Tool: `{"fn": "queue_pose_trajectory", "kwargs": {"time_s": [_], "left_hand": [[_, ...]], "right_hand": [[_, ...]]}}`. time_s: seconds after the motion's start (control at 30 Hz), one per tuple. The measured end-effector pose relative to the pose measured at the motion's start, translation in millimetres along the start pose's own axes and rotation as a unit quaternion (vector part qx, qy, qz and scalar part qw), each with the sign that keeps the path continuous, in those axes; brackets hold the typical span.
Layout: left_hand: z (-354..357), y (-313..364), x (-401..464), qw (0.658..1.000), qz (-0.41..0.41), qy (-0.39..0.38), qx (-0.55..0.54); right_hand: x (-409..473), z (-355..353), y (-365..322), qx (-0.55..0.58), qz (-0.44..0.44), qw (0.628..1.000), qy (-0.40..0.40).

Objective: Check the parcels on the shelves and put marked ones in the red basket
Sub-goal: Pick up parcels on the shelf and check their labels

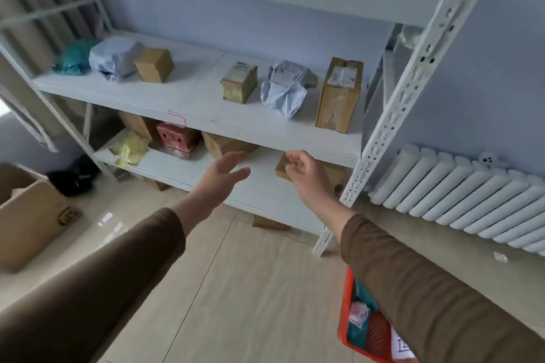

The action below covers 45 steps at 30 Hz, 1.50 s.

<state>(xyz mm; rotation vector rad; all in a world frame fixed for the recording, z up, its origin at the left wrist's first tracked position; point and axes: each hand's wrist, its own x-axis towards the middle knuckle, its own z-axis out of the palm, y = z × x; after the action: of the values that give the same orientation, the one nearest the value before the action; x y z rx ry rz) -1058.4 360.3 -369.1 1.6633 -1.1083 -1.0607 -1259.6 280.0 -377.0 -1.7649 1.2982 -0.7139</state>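
Observation:
Both my hands reach toward the white shelving unit (206,115) and hold nothing. My left hand (222,175) is flat with fingers spread, in front of the lower shelf. My right hand (303,171) has loosely curled fingers just in front of a small brown box (336,174) on that shelf. The middle shelf carries a teal bag (73,57), a grey bag (115,57), a small brown box (154,65), a labelled box (239,82), a crumpled white bag (284,88) and a tall carton (339,94). The red basket (351,330) sits at the bottom right, partly behind my right sleeve, with a teal parcel inside.
The lower shelf also holds a yellow bag (129,147), a red box (177,137) and brown boxes (224,144). A large open cardboard carton (29,218) stands on the floor at left beside a black object (73,177). A white radiator (460,200) lines the right wall.

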Motion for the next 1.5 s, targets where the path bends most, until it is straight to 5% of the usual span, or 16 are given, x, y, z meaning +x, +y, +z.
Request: {"fn": "queue_pose_trajectory", "kwargs": {"time_s": [0.4, 0.87, 1.2, 1.5], "left_hand": [[-162.1, -11.9, 76.4, 0.998, 0.033, 0.042, -0.031], [-311.4, -21.0, 251.7, 0.994, 0.018, 0.109, -0.006], [-409.9, -43.7, 368.3, 0.994, -0.011, 0.108, 0.029], [-506.6, -84.0, 491.0, 0.996, -0.081, 0.022, -0.019]], "right_hand": [[90.6, 125.0, -115.5, -0.019, -0.043, 0.998, -0.036], [296.5, 248.0, -193.5, 0.001, -0.047, 0.996, -0.07], [399.5, 338.3, -241.7, 0.072, 0.025, 0.989, -0.13], [504.4, 441.4, -272.8, 0.146, 0.15, 0.977, -0.045]]}}
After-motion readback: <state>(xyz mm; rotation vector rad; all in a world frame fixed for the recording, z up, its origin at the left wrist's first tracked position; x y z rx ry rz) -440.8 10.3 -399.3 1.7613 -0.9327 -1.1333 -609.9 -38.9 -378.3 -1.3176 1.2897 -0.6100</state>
